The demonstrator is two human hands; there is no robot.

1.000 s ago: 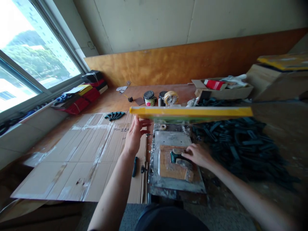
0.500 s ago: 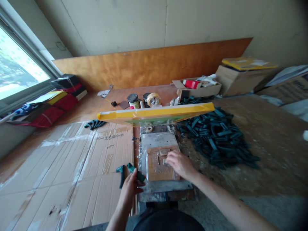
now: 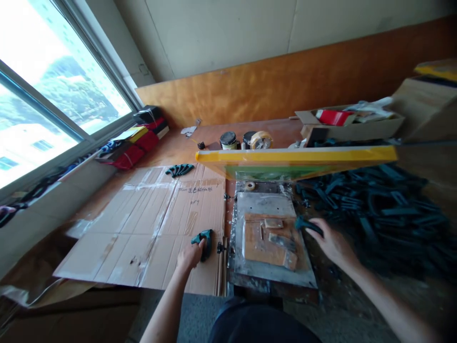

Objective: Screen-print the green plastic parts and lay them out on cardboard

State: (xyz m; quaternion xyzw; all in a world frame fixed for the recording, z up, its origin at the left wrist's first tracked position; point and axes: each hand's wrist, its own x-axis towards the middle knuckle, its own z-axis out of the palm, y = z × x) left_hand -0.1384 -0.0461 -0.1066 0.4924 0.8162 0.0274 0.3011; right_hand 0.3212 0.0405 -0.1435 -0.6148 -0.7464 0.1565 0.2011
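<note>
Just right of the wooden board, my right hand is closed on a dark green part, gripping it between thumb and fingers. The long axis of this part runs crosswise, sloping slightly down to the right; its wider end points left, towards the wooden board, and its narrow end lies in my grip. To the left of the wooden board, above the cardboard sheet, my left hand is closed, with its fingertips on a second green part. The long axis of that one runs fore and aft, with the wide end pointing away from me and the narrow end towards me. Whether another piece lies beneath these fingers cannot be told. The wooden board rests on a metal plate and carries loose small blocks. Beyond the wooden board, a yellow-edged frame stands raised, its long axis crosswise. A heap of green parts lies to the right of the wooden board, and a short row of curved parts lies beyond it to the left, on the cardboard sheet.
</note>
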